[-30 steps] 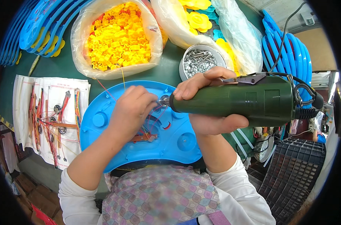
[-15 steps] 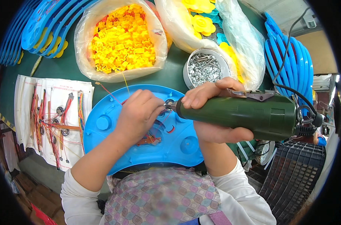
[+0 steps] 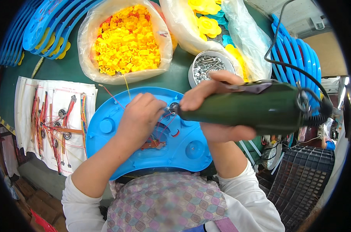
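My right hand (image 3: 200, 94) grips a dark green electric screwdriver (image 3: 256, 110), thumb underneath and fingers over the top. Its tip points left and meets a small round part with a metal rim (image 3: 174, 107), which looks like a speaker, near the far edge of a blue plastic shell (image 3: 179, 158). Beside that part, my left hand (image 3: 140, 116) is closed, its fingertips pinched together; what they hold is hidden. Red and yellow wires rise past my left hand. A circuit board with wires (image 3: 154, 144) lies in the middle of the shell.
A bowl of screws (image 3: 194, 75) stands beyond the shell, next to bags of yellow star pieces (image 3: 127, 44) and flower-shaped pieces (image 3: 208, 26). Wires and speakers lie on a white sheet (image 3: 24, 116) at left. Blue shells (image 3: 299, 65) are stacked at right. A cord (image 3: 278, 62) trails from the screwdriver.
The screwdriver's rear end has swung slightly away from me, with its tip staying near the round part. Its cord has shifted. My left hand has hardly moved.
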Demonstrator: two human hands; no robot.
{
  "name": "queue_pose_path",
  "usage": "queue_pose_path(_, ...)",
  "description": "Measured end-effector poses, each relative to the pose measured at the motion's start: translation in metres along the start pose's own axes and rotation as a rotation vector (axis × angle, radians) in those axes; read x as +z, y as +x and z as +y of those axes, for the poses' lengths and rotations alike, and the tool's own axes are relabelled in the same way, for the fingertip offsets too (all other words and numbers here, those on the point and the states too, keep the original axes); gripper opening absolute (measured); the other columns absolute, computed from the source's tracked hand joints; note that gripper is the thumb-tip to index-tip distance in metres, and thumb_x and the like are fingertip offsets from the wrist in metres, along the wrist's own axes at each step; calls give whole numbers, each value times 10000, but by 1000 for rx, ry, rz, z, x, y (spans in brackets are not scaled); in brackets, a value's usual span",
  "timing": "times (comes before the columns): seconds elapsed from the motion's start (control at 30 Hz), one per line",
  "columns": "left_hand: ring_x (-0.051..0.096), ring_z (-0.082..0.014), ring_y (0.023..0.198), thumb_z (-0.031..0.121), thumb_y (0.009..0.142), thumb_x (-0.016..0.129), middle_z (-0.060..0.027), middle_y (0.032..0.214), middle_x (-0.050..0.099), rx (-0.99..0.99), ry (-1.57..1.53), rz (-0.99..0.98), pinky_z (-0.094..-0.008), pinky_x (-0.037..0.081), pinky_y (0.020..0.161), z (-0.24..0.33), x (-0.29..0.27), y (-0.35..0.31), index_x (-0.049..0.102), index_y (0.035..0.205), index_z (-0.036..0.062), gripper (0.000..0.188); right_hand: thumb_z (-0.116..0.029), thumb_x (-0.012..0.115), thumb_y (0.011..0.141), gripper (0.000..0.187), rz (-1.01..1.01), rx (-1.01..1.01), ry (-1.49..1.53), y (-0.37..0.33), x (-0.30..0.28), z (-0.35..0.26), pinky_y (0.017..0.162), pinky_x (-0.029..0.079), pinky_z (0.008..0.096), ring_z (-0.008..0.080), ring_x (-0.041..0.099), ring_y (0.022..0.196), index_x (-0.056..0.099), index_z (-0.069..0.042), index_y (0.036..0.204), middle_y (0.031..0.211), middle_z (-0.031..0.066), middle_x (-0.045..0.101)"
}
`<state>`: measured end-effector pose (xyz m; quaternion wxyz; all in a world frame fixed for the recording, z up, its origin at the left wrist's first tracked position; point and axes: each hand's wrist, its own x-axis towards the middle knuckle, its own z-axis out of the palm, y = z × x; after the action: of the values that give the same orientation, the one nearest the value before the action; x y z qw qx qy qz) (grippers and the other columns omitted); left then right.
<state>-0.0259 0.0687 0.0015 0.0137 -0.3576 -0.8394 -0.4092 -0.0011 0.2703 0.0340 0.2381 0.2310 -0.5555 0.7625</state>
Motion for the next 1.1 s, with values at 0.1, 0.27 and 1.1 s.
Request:
queue_pose_path(0.1, 628, -326, 902, 55, 818, 745, -119, 902, 639, -97, -78, -67, -428, 515, 786, 6, -10, 0, 676, 938, 42, 140, -939, 366, 824, 1138, 273, -83, -10, -5, -10, -27, 646, 562, 396, 240, 623, 660, 422, 39, 1403, 768, 111, 610)
queue_pose_path(0.27, 651, -352, 916, 85, 850, 739, -146, 933, 677, -21, -210, -86, -447, 522, 810, 29, -1, 49, 695, 986, 28, 154, -876, 403, 881, 1003, 666, -21, -537, -16, -71, -80, 667, 552, 370, 218, 616, 648, 471, 34, 1297, 710, 104, 595)
queue_pose_path(1.1, 581, -292, 1128, -31, 763, 676, -90, 1083, 648, 309, 603, -230, -418, 463, 1025, -15, -81, 1, 679, 978, 63, 235, -196, 821, 811, 232, -306, 116, -1029, -30, 14, -33, 863, 483, 405, 296, 623, 929, 731, -84, 992, 971, 88, 680)
